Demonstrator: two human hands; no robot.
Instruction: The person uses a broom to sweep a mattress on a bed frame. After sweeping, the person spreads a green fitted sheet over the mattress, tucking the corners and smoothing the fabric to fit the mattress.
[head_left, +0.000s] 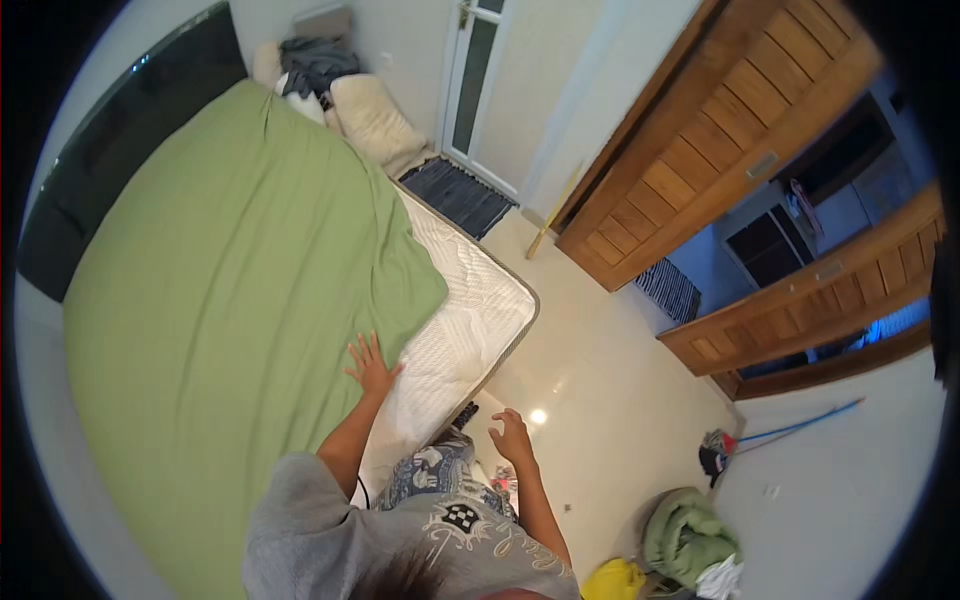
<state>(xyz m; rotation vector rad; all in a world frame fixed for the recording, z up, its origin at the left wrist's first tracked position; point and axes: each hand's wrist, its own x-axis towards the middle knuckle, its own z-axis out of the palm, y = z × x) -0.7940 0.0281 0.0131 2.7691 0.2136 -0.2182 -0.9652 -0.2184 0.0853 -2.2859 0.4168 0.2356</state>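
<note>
A green bedsheet (262, 300) covers most of a white quilted mattress (480, 292), whose near right corner and side strip are bare. Fine creases run along the sheet, and its loose edge lies folded across the mattress. My left hand (371, 367) rests with fingers spread on the edge of the sheet, beside the bare mattress. Over the floor, to the right of the mattress edge, my right hand (513, 437) hangs with fingers loosely bent and nothing in it.
A dark headboard (142, 142) stands at the far left. Beyond the bed are cream pillows (375, 120) and a dark mat (461, 196). Wooden doors (675, 180) stand at the right. Low right lie a rolled green comforter (686, 529), a yellow bag (615, 581) and a blue-handled mop (802, 420).
</note>
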